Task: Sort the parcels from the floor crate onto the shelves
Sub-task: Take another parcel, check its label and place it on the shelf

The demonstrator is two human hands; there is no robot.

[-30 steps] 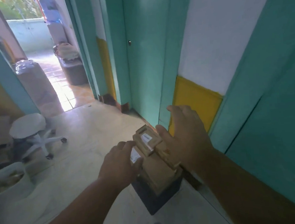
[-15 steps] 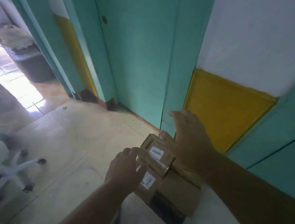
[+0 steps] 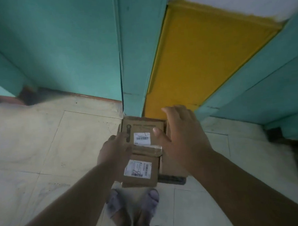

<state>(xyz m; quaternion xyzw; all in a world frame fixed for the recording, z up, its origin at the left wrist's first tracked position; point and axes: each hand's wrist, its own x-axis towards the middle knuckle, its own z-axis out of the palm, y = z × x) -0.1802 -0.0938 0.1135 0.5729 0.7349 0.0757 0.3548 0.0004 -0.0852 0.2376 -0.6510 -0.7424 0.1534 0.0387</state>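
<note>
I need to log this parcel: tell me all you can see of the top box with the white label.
The top box is flat brown cardboard with a white barcode label, faint print and a dark mark on its lid. It lies level on other parcels, near the wall. The left hand grips its left edge; the right hand meets its right side, thumb on top.

Dim, flat indoor light; soft overall focus; wide-angle bending at edges; motion smear far right
</note>
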